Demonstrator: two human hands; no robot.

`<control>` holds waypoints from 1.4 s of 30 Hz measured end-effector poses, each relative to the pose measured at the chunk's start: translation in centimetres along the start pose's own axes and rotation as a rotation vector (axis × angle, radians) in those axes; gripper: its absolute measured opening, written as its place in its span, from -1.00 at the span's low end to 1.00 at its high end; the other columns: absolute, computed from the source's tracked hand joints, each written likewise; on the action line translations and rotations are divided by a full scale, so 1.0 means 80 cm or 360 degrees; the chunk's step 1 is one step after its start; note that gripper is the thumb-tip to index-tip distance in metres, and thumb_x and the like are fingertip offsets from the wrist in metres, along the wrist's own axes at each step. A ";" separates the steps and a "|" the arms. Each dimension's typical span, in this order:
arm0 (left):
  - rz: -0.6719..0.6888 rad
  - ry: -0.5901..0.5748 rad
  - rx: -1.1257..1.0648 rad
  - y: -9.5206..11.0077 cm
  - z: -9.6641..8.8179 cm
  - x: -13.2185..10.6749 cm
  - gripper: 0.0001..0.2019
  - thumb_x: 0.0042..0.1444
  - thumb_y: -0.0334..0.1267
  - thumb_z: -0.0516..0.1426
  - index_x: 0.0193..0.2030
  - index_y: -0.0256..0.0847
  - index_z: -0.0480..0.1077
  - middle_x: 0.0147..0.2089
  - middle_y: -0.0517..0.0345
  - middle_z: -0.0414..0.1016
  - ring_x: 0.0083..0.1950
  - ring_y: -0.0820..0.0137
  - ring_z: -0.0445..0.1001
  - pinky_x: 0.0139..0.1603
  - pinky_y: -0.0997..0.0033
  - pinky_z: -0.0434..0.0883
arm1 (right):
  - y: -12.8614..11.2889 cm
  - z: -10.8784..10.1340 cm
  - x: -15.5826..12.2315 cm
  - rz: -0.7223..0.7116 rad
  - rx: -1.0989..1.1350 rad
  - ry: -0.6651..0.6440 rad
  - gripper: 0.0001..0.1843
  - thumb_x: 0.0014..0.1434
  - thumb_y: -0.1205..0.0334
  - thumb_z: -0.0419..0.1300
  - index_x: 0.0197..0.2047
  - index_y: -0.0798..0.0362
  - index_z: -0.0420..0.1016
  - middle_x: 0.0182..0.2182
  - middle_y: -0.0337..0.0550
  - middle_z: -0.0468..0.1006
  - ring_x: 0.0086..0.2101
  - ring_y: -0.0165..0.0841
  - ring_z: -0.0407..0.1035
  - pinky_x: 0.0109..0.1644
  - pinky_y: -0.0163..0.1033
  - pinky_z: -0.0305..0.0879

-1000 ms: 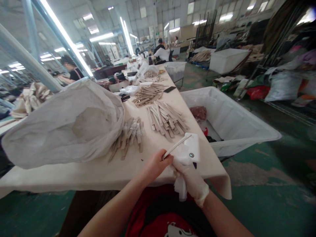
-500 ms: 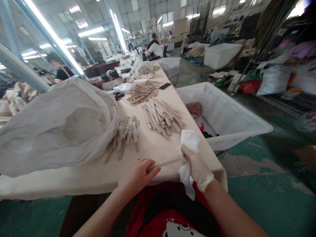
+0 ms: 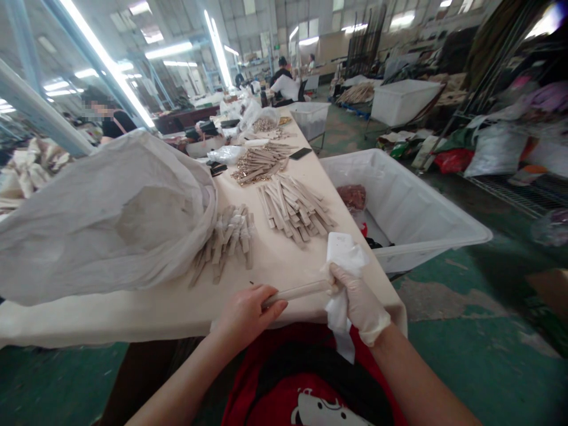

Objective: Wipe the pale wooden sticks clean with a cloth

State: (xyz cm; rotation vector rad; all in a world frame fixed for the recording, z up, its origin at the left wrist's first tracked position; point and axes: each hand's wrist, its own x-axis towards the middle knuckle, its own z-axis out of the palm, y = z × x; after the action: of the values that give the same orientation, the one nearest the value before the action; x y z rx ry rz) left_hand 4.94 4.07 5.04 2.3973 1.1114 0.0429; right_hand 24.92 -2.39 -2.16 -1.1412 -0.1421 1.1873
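A narrow beige strap (image 3: 299, 291) is stretched between my hands, just above the table's near edge. Bare, my left hand (image 3: 248, 310) is closed around its left end, thumb pressed along it. My right hand (image 3: 361, 303), in a thin pale glove, pinches a crumpled white wipe (image 3: 348, 258) at the strap's right end. Part of the wipe hangs down below the fingers. The strap's end inside the right hand is hidden. Beyond my hands lies a loose pile of similar straps (image 3: 295, 210). Plastic-wrapped bundles of straps (image 3: 231, 234) are to the left of it.
A big whitish sack (image 3: 106, 219) covers the left of the cloth-covered table (image 3: 284, 260). Farther back are straps with metal fittings (image 3: 261, 163) and a dark flat object (image 3: 300, 154). A white bin (image 3: 417, 219) stands against the right side. Other people sit farther off.
The view has shifted slightly. Both hands keep hold as before; the wipe bulges a little farther to the right.
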 end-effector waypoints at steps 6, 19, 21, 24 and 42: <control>0.0025 0.0005 0.0094 0.003 -0.002 -0.001 -0.66 0.11 0.01 -0.06 -0.30 -0.18 0.39 -0.34 0.12 0.42 -0.33 0.40 0.36 -0.36 0.51 0.15 | 0.002 -0.003 -0.001 0.0035 0.0033 -0.0007 -0.76 -0.14 0.07 0.30 -0.50 0.04 0.39 -0.72 -0.40 0.28 -0.70 -0.50 0.13 -0.66 -0.37 0.08; 0.0027 -0.0048 0.0196 0.001 -0.004 -0.005 -0.68 0.12 0.00 -0.06 -0.32 -0.16 0.39 -0.35 0.16 0.43 -0.34 0.42 0.37 -0.38 0.51 0.13 | 0.004 -0.012 -0.003 0.0052 -0.0041 -0.0104 -0.74 -0.12 0.06 0.30 -0.45 0.06 0.42 -0.60 -0.33 0.41 -0.60 -0.48 0.25 -0.52 -0.38 0.21; 0.0026 -0.0043 0.0186 0.000 -0.003 -0.004 -0.67 0.12 0.01 -0.06 -0.31 -0.16 0.39 -0.34 0.16 0.43 -0.33 0.42 0.37 -0.37 0.51 0.14 | 0.005 -0.013 -0.004 0.0091 -0.0045 -0.0111 -0.74 -0.11 0.05 0.29 -0.44 0.06 0.42 -0.62 -0.34 0.39 -0.62 -0.47 0.24 -0.55 -0.37 0.18; 0.0038 -0.0053 0.0176 -0.001 -0.002 -0.004 -0.67 0.13 0.01 -0.07 -0.30 -0.16 0.39 -0.34 0.17 0.43 -0.32 0.42 0.37 -0.36 0.52 0.15 | 0.007 -0.014 -0.003 0.0100 -0.0023 -0.0077 -0.74 -0.14 0.06 0.31 -0.45 0.06 0.42 -0.62 -0.35 0.38 -0.61 -0.47 0.24 -0.53 -0.37 0.19; -0.0029 -0.0332 -0.0568 -0.009 0.037 0.011 -0.69 0.11 -0.09 -0.02 -0.09 -0.20 0.30 -0.53 0.27 0.31 -0.54 0.51 0.25 -0.51 0.55 0.15 | 0.012 0.022 -0.027 0.0024 -0.0182 -0.0037 -0.67 -0.27 0.04 0.37 -0.56 0.09 0.38 -0.70 -0.36 0.35 -0.65 -0.48 0.19 -0.54 -0.33 0.14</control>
State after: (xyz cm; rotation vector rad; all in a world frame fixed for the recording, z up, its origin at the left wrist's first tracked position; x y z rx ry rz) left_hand 5.70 3.88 1.96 2.0232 0.9401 -0.0140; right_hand 22.29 -3.09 -1.08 -1.2305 -0.2220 1.2187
